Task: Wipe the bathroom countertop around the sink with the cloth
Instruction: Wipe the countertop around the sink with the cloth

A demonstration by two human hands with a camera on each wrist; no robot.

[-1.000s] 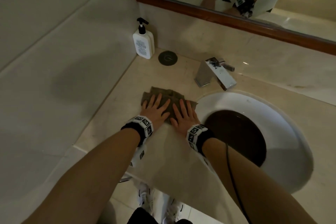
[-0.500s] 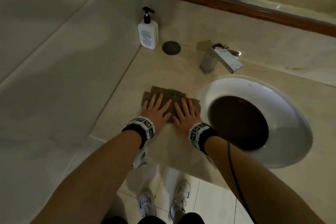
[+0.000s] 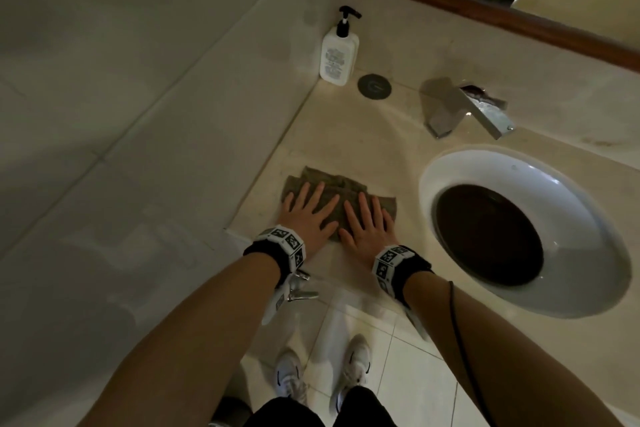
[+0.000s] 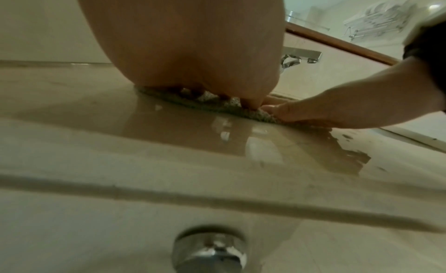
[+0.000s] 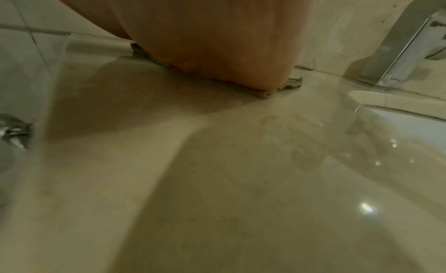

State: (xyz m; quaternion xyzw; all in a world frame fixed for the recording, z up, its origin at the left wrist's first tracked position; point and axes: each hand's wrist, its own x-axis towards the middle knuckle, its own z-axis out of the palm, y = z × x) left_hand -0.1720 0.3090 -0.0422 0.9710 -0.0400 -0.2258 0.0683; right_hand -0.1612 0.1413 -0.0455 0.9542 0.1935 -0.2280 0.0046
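Both the left hand [image 3: 306, 215] and right hand [image 3: 369, 227] are pressing flat, fingers spread, on the cloth [image 3: 341, 192] lying near the desk's [image 3: 346, 135] front-left corner, beside the sink [image 3: 450, 170]. Soft and limp, it is likely bunching unless palms pin it broadly.

head: above, facing down | wrists: low, near countertop [image 3: 349, 146] | shared: countertop

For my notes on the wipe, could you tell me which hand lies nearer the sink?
The right hand; it presses the cloth on the sink side, the left hand toward the wall.
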